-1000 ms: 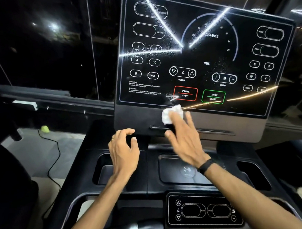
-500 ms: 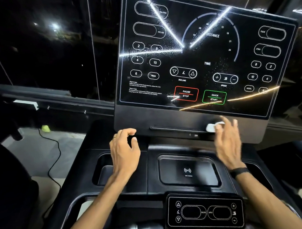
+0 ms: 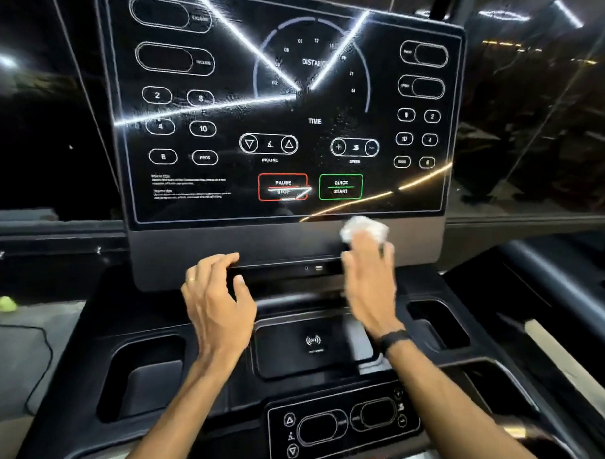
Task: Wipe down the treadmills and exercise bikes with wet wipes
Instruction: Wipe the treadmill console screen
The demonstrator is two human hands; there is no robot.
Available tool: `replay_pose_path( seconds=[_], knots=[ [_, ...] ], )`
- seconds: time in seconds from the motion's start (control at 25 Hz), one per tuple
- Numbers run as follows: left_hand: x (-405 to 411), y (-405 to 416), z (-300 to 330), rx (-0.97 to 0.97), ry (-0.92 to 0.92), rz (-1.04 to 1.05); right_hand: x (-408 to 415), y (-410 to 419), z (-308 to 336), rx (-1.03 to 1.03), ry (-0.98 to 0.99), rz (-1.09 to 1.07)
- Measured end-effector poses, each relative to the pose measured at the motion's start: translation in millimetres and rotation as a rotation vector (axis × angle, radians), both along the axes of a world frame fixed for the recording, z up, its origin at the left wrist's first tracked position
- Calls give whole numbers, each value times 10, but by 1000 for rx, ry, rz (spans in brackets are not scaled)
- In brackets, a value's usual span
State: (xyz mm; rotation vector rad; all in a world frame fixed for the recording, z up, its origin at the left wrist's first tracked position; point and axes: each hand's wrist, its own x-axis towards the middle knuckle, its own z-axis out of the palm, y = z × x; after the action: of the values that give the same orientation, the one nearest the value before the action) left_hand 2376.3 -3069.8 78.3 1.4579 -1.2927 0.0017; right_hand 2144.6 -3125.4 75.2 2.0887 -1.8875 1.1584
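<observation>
Pressing wet wipe [image 3: 363, 229] under right hand [image 3: 370, 285] fingertips.

One treadmill console [image 3: 283, 106] stood in view, with one smaller control panel [image 3: 342, 423] below it. Two hands showed under the console: a left hand [image 3: 218, 307] and a right hand [image 3: 371, 285]. One white wet wipe [image 3: 363, 229] lay against the console's lower edge. Two side pockets [image 3: 141, 375] flanked one charging pad [image 3: 313, 345] beneath the console.
</observation>
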Motion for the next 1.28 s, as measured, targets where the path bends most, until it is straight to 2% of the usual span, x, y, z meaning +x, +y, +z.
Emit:
replay_pose_path(
  seconds=[0.04, 0.08, 0.12, 0.16, 0.24, 0.28, 0.32, 0.36, 0.44, 0.48, 0.52, 0.6, 0.68, 0.72, 0.76, 0.84, 0.92, 0.96, 1.0, 1.04, 1.08, 1.2, 1.24, 1.28],
  knots=[
    [0, -14, -27, -11, -26, 8, -133, -15, 30, 16, -118, -154],
    [-24, -17, -59, -15, -68, 14, -100, -24, 45, 35, -152, -219],
    [-78, -27, -87, -13, -117, 23, 69, -12, 96, 33, -114, -155],
    [-138, -43, -103, -13, -166, 27, 321, 43, 126, 53, -26, -3],
    [-246, -109, -77, -18, -250, 6, 649, 170, 33, 56, 291, 281],
    [-280, -134, -56, -20, -276, -6, 555, 160, 36, 50, 397, 307],
    [-287, -155, -38, -22, -292, -16, 365, 95, 59, 24, 412, 230],
    [-279, -161, -25, -22, -303, -27, 127, -1, 29, 4, 327, 78],
    [-249, -152, -12, -19, -329, -48, -297, -109, 45, 39, 29, -249],
    [-246, -156, -15, -10, -341, -50, -326, -133, 59, 61, -54, -313],
    [-254, -174, -16, 4, -348, -51, -204, -139, 97, 64, -92, -297],
    [-288, -242, 9, 29, -354, -66, 293, -36, 169, 55, -51, -21],
    [-339, -311, 47, 34, -380, -102, 548, 110, 114, 67, 200, 243],
    [-365, -337, 59, 32, -392, -121, 453, 106, 94, 65, 274, 277],
    [-397, -359, 67, 29, -397, -140, 239, 77, 78, 38, 287, 215],
    [-445, -369, 89, 27, -399, -167, -256, -15, 27, -6, 182, -40],
    [-516, -407, 144, 14, -421, -198, -799, -171, 137, 76, -73, -275],
    [-571, -441, 171, 19, -437, -220, -1002, -247, 222, 168, -260, -357],
    [-634, -475, 194, 21, -459, -235, -1116, -320, 309, 243, -426, -389],
    [-697, -501, 212, 19, -480, -240, -1097, -342, 353, 222, -517, -361],
    [-756, -521, 222, 13, -496, -242, -977, -311, 344, 170, -504, -309],
    [-858, -564, 228, -3, -525, -276, -463, -67, -49, 145, -273, -77],
    [-858, -582, 220, -5, -534, -281, -480, -41, -43, 152, -218, -69],
    [-851, -601, 218, -1, -536, -281, -572, -90, -4, 161, -266, -93]
  ],
)
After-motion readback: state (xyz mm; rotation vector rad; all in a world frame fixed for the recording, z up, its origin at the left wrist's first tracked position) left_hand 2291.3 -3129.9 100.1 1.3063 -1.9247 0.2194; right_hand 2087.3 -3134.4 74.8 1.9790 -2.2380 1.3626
